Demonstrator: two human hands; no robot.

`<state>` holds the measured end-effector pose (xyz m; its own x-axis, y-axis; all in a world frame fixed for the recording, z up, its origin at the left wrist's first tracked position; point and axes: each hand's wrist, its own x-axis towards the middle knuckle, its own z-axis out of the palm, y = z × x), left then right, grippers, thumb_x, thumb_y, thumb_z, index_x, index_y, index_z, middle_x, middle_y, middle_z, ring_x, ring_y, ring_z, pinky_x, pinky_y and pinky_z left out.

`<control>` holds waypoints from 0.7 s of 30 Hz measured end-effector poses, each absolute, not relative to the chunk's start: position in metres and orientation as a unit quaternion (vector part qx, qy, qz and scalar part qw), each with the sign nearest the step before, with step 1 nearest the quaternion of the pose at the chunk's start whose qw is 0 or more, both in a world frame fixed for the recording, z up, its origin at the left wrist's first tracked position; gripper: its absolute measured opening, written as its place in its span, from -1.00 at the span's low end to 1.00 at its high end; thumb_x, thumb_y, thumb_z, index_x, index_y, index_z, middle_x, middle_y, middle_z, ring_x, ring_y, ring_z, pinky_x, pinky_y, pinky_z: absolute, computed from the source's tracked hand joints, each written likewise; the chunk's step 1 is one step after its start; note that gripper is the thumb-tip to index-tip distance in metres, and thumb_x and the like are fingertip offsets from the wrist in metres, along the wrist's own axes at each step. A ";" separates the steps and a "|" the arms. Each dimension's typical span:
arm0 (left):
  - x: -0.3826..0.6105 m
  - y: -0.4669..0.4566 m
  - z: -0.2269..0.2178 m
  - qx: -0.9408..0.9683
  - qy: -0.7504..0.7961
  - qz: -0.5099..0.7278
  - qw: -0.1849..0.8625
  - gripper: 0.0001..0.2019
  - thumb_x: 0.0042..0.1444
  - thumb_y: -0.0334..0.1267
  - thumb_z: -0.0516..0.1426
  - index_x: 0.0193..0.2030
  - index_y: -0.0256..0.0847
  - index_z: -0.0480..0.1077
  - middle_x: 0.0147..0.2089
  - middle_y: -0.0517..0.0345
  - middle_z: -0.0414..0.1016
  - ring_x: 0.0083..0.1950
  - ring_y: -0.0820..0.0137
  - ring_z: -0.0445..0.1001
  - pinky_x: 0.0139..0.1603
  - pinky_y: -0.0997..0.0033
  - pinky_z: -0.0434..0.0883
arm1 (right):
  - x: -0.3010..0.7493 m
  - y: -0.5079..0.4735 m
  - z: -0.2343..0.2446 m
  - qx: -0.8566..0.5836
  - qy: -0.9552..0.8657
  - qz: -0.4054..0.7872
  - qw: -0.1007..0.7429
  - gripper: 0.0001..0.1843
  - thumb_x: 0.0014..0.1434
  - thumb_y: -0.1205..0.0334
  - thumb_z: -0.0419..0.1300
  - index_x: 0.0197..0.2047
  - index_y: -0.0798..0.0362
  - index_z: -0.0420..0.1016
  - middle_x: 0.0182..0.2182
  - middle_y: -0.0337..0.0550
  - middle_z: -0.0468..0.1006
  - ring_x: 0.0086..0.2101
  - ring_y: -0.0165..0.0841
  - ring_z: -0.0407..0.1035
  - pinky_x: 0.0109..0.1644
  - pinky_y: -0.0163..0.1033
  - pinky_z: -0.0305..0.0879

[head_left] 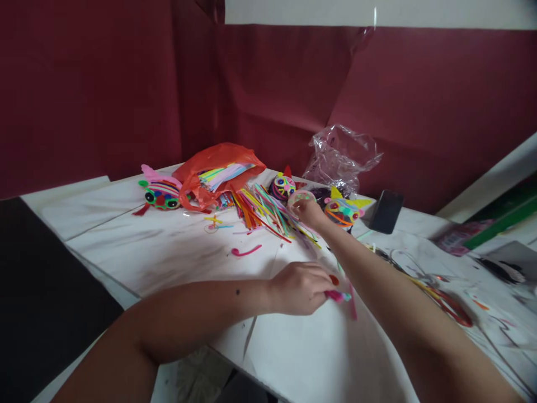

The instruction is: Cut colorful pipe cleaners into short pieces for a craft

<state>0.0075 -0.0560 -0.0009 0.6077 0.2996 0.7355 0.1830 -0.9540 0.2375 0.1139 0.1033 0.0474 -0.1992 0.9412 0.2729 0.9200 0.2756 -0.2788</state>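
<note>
My left hand rests on the white table cover, its fingers pinched on a small rolled piece of pink and teal paper strip. My right hand reaches far across the table and grips a pale round disc beside the pile of coloured paper strips. A yellow-eared paper mask figure lies just right of that hand, and a round striped figure sits behind it.
A red plastic bag with more strips lies at the back, next to a green and pink paper figure. A clear plastic bag, a dark phone, red scissors and paper scraps lie to the right.
</note>
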 end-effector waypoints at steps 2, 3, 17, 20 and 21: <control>0.007 -0.057 0.000 0.911 0.107 0.399 0.019 -0.77 0.08 -0.47 -0.03 -0.37 -0.29 0.45 -0.29 0.04 0.57 -0.22 0.42 0.47 -0.09 0.46 0.37 | 0.121 0.103 0.043 -0.611 -0.770 0.020 0.180 -0.72 0.12 0.21 0.05 -0.27 0.16 0.55 -0.38 0.01 0.56 -0.38 -0.31 0.41 -0.32 -0.32 0.19; 0.007 -0.057 0.001 0.914 0.099 0.393 0.000 -0.77 0.08 -0.46 -0.03 -0.39 -0.29 0.45 -0.31 0.04 0.57 -0.24 0.42 0.47 -0.10 0.46 0.38 | 0.125 0.102 0.039 -0.616 -0.769 0.019 0.171 -0.70 0.12 0.18 0.06 -0.29 0.17 0.55 -0.38 0.03 0.56 -0.38 -0.29 0.41 -0.32 -0.31 0.19; 0.005 -0.052 0.002 0.904 0.082 0.419 -0.024 -0.76 0.07 -0.50 -0.04 -0.40 -0.29 0.44 -0.35 0.07 0.56 -0.30 0.43 0.45 -0.15 0.45 0.39 | 0.145 0.123 0.014 -0.661 -0.701 0.110 0.246 -0.73 0.18 0.30 0.01 -0.42 0.21 0.48 -0.49 -0.02 0.55 -0.54 -0.45 0.35 -0.48 -0.41 0.18; 0.005 -0.046 -0.001 0.913 0.089 0.398 -0.023 -0.76 0.08 -0.50 -0.04 -0.38 -0.31 0.44 -0.36 0.05 0.56 -0.29 0.41 0.45 -0.15 0.43 0.38 | 0.157 0.127 0.014 -0.641 -0.701 0.153 0.271 -0.71 0.19 0.26 0.02 -0.43 0.20 0.48 -0.53 -0.07 0.55 -0.58 -0.49 0.34 -0.49 -0.43 0.21; 0.004 -0.044 -0.002 0.917 0.092 0.388 -0.022 -0.77 0.08 -0.50 -0.04 -0.37 -0.31 0.44 -0.35 0.05 0.56 -0.29 0.40 0.45 -0.15 0.42 0.38 | 0.161 0.128 0.012 -0.636 -0.702 0.161 0.278 -0.72 0.17 0.24 0.04 -0.42 0.20 0.49 -0.53 -0.08 0.55 -0.58 -0.49 0.34 -0.49 -0.42 0.23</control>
<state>0.0043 -0.0443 -0.0025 0.6823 0.1517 0.7151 0.1859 -0.9821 0.0309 0.1605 0.1277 0.0124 -0.0372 0.9817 0.1866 0.8031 0.1405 -0.5791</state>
